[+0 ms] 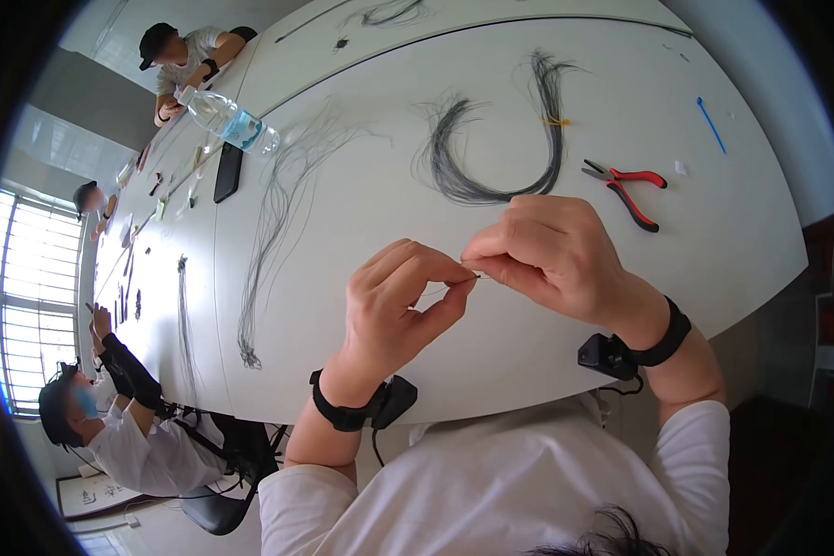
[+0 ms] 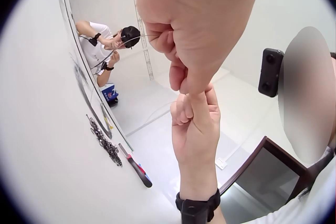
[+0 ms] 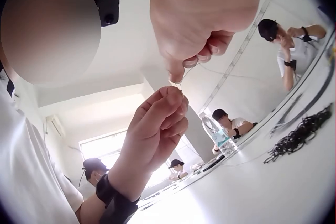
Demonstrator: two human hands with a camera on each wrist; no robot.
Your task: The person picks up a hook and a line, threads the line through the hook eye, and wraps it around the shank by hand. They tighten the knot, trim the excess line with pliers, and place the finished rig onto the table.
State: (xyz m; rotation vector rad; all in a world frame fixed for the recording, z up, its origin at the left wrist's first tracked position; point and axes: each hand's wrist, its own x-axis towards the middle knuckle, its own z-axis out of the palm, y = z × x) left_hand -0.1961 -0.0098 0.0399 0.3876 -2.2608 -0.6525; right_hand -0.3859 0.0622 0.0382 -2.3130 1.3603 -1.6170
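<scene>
Both hands meet above the near part of the white table (image 1: 343,371). The left hand (image 1: 394,301) pinches a thin dark strand between thumb and index finger, and a small dark bit shows at its fingertips. Against it, the right hand (image 1: 547,250) holds its thumb and index fingertips together on the same fine strand. In the right wrist view a thin thread (image 3: 185,75) curves between the right hand (image 3: 202,29) and the left hand (image 3: 157,129). Beyond the hands lies a U-shaped bundle of dark strands (image 1: 449,176) with a yellow tie (image 1: 556,122).
Red-handled pliers (image 1: 632,190) and a blue stick (image 1: 711,125) lie at the right. To the left are a loose strand bundle (image 1: 273,208), a water bottle (image 1: 227,120) and a black phone (image 1: 228,172). Several people sit around the table's far and left sides.
</scene>
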